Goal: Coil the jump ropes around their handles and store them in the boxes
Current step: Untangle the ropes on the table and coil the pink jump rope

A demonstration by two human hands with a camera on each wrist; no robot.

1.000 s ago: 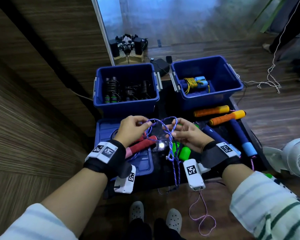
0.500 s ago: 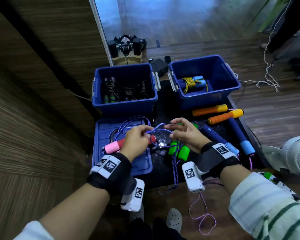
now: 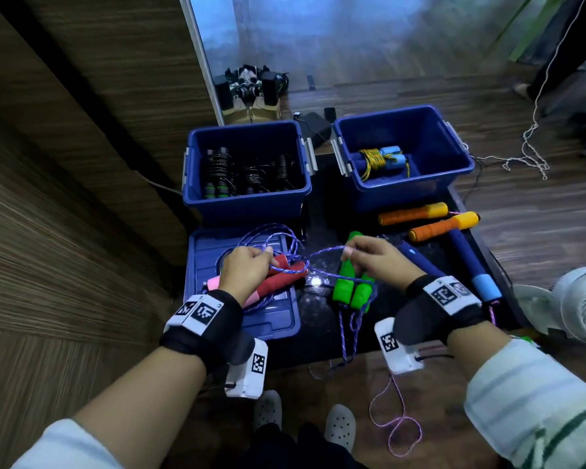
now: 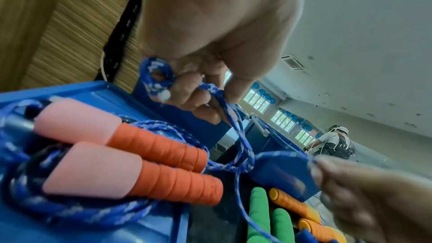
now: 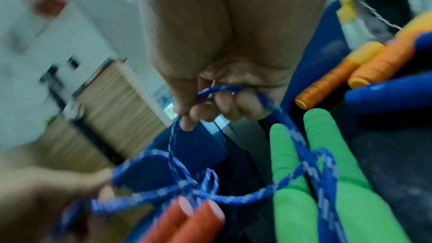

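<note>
Blue-and-white braided jump rope (image 3: 286, 247) is mid-untangling: left hand (image 3: 246, 270) and right hand (image 3: 374, 257) each pinch a strand; next, free the red foam handles (image 3: 281, 277), then coil.

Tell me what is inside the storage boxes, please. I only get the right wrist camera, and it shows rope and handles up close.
Observer: The left box holds several coiled black ropes.
Visitor: And the other one?
Observer: The right box holds a single bundle, blue handles wrapped in yellow rope.
Visitor: What are those red things at the bottom of my picture?
Observer: Red handles, lying on a blue lid amid loops of the blue rope.
</note>
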